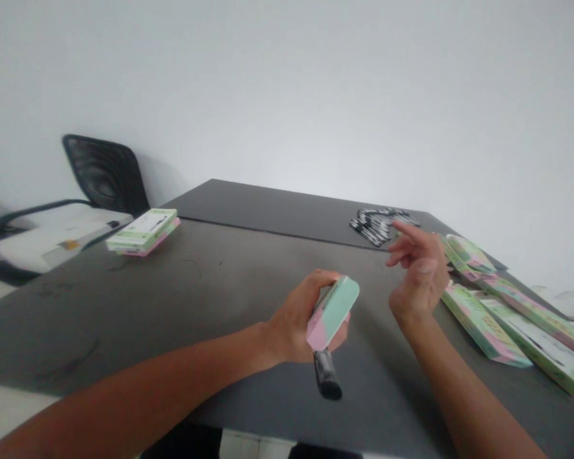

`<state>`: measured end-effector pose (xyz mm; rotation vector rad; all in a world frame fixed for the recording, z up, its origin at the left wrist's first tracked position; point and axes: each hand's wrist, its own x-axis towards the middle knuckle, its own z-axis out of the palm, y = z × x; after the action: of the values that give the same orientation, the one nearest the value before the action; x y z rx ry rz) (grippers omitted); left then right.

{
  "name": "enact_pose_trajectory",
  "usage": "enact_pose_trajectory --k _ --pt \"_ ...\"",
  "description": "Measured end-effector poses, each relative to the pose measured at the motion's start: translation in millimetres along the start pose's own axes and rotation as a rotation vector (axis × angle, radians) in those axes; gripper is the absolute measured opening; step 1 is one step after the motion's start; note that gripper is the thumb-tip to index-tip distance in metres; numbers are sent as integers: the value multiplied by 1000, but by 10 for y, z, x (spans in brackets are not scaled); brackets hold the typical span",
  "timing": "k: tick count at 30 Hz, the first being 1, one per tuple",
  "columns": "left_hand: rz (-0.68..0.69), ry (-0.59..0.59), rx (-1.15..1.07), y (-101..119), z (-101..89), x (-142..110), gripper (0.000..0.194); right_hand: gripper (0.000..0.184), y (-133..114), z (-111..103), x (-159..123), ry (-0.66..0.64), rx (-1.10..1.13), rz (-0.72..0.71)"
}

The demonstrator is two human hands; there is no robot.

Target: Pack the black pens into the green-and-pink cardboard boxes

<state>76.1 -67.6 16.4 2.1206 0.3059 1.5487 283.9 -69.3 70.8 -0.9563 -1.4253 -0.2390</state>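
Observation:
My left hand (296,319) is closed around a small green and pink box (333,311), held just above the dark table (182,287). A black object (326,376), perhaps a marker, sticks out of the box's near end. To the right, my right hand (418,268) hovers with its fingers apart and loosely curled, holding nothing. It is nearest to the flat green and pink boxes (488,322) lying on the table's right side.
A pile of black pens or markers (380,224) lies at the back right of the table. A short stack of green and pink boxes (143,232) sits at the left edge. A black chair (106,173) stands beyond it.

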Motion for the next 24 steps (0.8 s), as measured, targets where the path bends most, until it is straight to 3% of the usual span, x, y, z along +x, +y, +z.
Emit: enact_pose_trajectory --k 7,11,16,20,24 --pt "-119 -31 -42 -34 28 -28 47 52 259 12 18 4 -108 7" --pt "-244 16 -10 -34 -42 82 28 48 335 -8 30 18 -165 42" --pt "-292 31 -48 -85 -48 108 26 48 385 -12 32 -20 -184 84" --pt "-398 40 -118 -132 10 61 21 44 323 -2 36 -54 -192 82" --pt "-471 -8 -126 -107 34 63 23 39 47 21 25 -101 36 55"
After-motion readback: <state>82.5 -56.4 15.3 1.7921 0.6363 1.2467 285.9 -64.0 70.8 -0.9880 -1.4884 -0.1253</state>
